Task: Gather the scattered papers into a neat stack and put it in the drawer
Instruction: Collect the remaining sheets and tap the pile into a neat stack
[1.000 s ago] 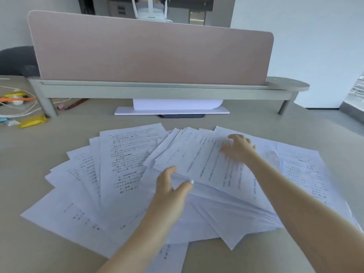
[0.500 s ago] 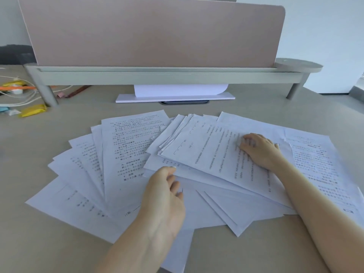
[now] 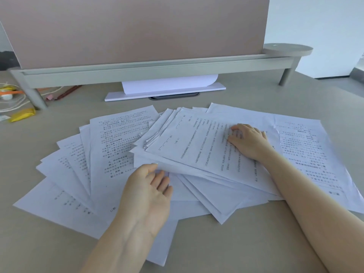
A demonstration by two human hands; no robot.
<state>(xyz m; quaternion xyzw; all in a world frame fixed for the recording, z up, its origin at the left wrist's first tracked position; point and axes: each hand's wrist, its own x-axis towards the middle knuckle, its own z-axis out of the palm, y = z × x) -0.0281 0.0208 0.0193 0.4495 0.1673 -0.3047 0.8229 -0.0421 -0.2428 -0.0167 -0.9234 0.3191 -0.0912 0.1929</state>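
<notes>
Several printed white papers (image 3: 122, 146) lie fanned across the beige desk (image 3: 246, 243). A thicker overlapping bunch (image 3: 193, 146) rests in the middle, tilted to the right. My right hand (image 3: 249, 140) lies flat on top of that bunch, fingers spread and pressing down. My left hand (image 3: 149, 192) is at the bunch's near left edge, fingertips tucked under the lifted sheets. More sheets (image 3: 307, 154) spread out to the right under my right forearm. No drawer is in view.
A pink divider panel (image 3: 137, 30) stands on a grey raised shelf (image 3: 157, 71) across the back. Under it sit a white stand with a curled sheet (image 3: 167, 87) and a dark phone. Cables and yellow wrappers (image 3: 21, 115) lie at the far left.
My right hand slid toward me and to the right across the middle bunch. My left hand turned palm-in and its fingers went under the bunch's edge. The camera tipped down and closer.
</notes>
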